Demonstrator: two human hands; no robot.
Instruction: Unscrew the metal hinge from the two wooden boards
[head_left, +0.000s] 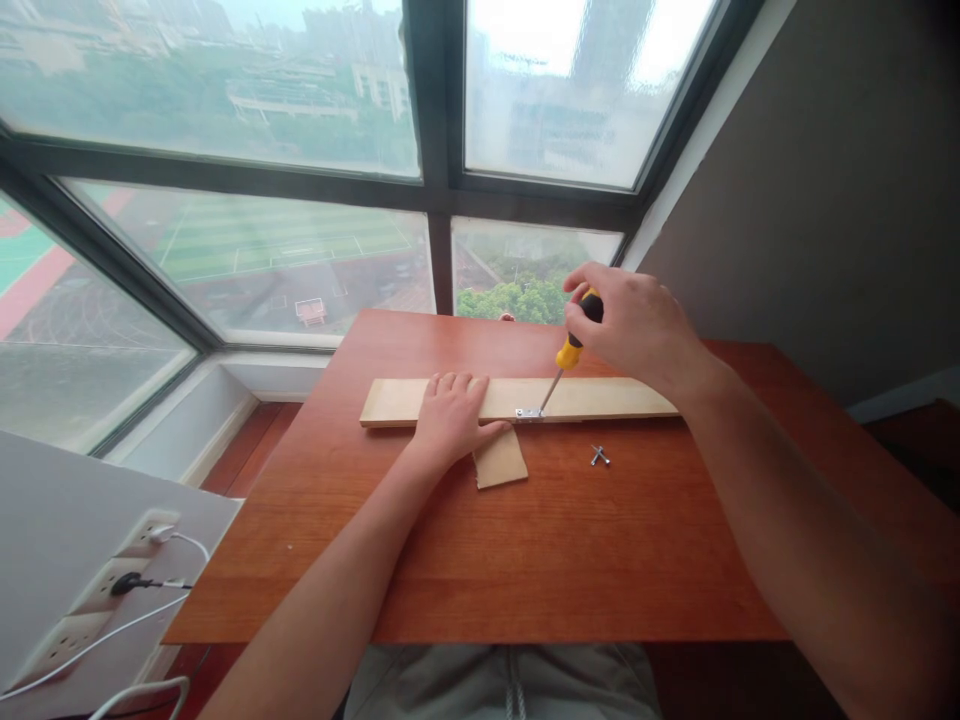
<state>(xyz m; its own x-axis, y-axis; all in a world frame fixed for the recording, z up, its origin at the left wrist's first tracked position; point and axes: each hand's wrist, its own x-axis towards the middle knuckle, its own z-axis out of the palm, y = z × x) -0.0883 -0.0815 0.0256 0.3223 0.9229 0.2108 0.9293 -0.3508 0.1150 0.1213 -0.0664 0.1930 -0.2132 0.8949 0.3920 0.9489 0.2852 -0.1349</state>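
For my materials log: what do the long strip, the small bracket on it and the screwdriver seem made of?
The long strip looks like pale, bare wood, matte with no gloss. The bracket is probably metal, silvery with a sheen. The screwdriver has a thin grey shaft, likely steel, and a yellow-and-black handle, likely plastic or rubber, gripped in the right hand.

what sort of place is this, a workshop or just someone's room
Probably an upper-floor room in a home or dorm, not a workshop: the big window looks down on a sports field, a power strip has cables plugged in, and the only tool is the screwdriver in the right hand.
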